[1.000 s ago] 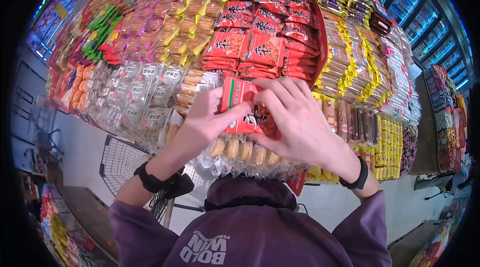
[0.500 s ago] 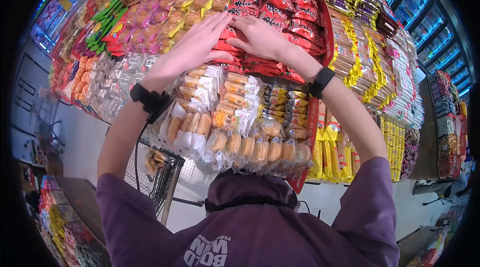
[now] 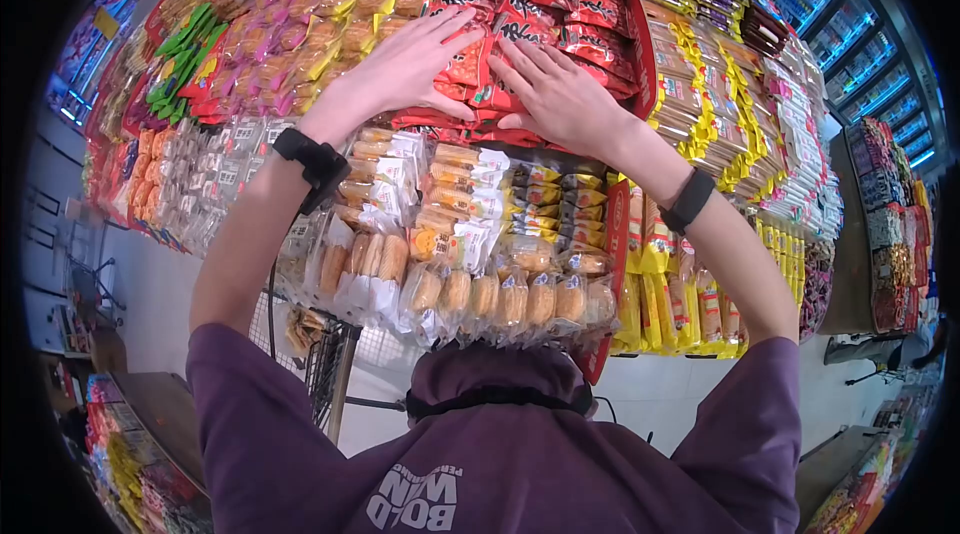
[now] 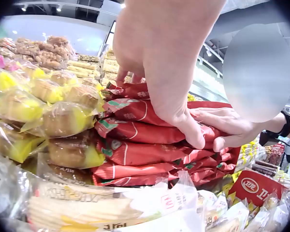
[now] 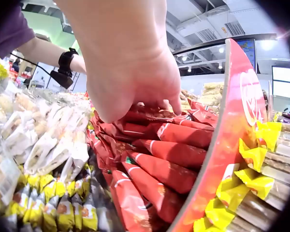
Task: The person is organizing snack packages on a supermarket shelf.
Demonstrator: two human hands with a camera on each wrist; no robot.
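Observation:
Piled red snack packets (image 3: 595,39) with dark lettering fill one section of the display. My left hand (image 3: 402,69) rests on the left side of this pile, fingers stretched forward and thumb pointing to the right. On its right side lies my right hand (image 3: 563,102), fingers extended and thumb toward the left hand. The left wrist view has the left thumb (image 4: 191,133) against the front of the stacked red packets (image 4: 140,133). From the right wrist, the right hand (image 5: 135,87) presses down on the top of the pile, its fingertips partly hidden.
A red divider (image 5: 222,140) borders the pile on the right, with yellow-ended packs (image 3: 715,99) beyond it. Wrapped pastries (image 3: 470,289) line the front edge. To the left are yellow-and-clear wrapped cakes (image 4: 63,118). A wire cart (image 3: 320,364) stands below at left.
A red packet was gripped by both hands near the front; the hands then went forward onto the red pile. Since then they have moved slightly apart, fingers spread over the packets.

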